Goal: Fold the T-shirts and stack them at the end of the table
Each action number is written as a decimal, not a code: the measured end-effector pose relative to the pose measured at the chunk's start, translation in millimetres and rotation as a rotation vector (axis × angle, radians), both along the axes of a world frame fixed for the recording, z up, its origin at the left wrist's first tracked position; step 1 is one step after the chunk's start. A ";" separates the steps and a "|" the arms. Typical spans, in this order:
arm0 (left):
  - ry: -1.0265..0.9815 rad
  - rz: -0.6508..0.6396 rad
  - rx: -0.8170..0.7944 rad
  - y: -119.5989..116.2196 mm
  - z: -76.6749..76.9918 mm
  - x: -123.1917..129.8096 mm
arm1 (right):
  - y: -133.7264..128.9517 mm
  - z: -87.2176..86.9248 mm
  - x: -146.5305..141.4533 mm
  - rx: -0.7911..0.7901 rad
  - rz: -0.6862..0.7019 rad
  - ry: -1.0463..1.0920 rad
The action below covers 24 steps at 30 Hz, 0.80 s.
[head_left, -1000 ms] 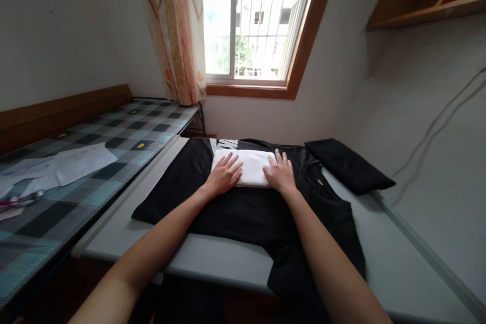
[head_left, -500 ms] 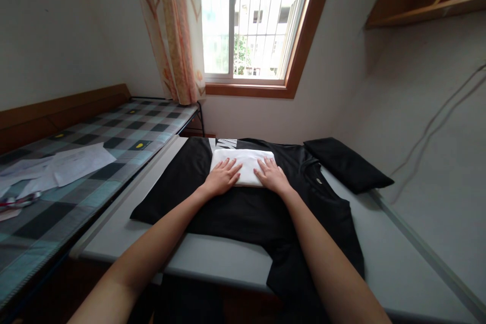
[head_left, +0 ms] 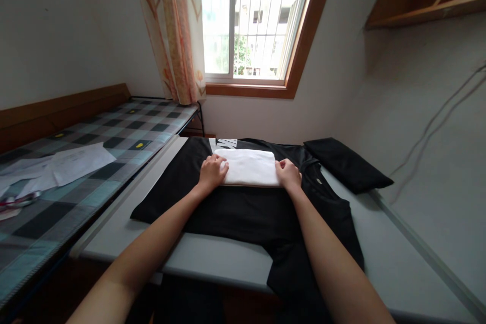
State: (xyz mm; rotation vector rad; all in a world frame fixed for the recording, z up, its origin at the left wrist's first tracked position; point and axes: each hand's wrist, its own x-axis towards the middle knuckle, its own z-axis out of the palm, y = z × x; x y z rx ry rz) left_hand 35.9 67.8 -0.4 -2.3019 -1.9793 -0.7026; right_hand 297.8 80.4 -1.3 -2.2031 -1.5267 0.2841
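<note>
A folded white cloth (head_left: 250, 168) lies flat on a black shirt (head_left: 235, 212) with white lettering at its far edge. The shirt is spread over a light grey table (head_left: 224, 258), and one part hangs over the front edge. At the cloth's left side, my left hand (head_left: 213, 173) has its fingers curled on the edge. My right hand (head_left: 289, 174) pinches the cloth's right edge between thumb and fingers.
A folded black item (head_left: 347, 164) lies at the table's back right. On the left is a bed with a checked mattress (head_left: 152, 121) and papers (head_left: 79, 164) on it. A curtain (head_left: 180, 35) hangs beside the window.
Both hands were lying flat on the white cloth with fingers spread. They have moved outward to its left and right edges, and their fingers have closed there.
</note>
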 end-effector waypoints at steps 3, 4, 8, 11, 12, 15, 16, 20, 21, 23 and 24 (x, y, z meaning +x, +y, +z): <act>0.019 0.159 -0.058 6.1 4.4 -14.3 | 0.3 1.6 6.1 -0.103 -0.024 -0.026; 0.025 0.197 -0.121 8.6 5.8 -19.6 | 0.0 2.1 6.4 -0.125 -0.019 -0.046; 0.085 0.265 -0.424 16.7 12.0 -37.0 | -1.9 4.8 2.7 -0.173 -0.001 -0.117; 0.115 0.247 -0.494 18.2 16.2 -42.2 | -3.3 6.0 -0.5 -0.153 -0.003 -0.157; 0.111 0.234 -0.507 18.0 16.9 -42.6 | -3.7 5.9 -1.3 -0.142 0.005 -0.157; 0.075 0.204 -0.542 17.2 16.9 -42.7 | -4.6 4.9 -3.5 -0.130 0.023 -0.123; 0.058 0.197 -0.551 17.1 16.2 -42.8 | -4.6 4.5 -4.1 -0.136 0.020 -0.112; -0.020 0.182 -0.554 17.6 12.7 -45.1 | -3.3 3.5 -5.2 -0.170 0.004 -0.097; -0.042 0.182 -0.545 17.4 12.1 -45.8 | -2.5 3.6 -5.0 -0.178 0.004 -0.094; -0.082 0.182 -0.523 16.8 10.9 -47.1 | -0.6 4.2 -4.5 -0.193 0.007 -0.080; -0.100 0.181 -0.513 16.4 10.3 -47.7 | 0.4 4.7 -4.1 -0.202 0.011 -0.069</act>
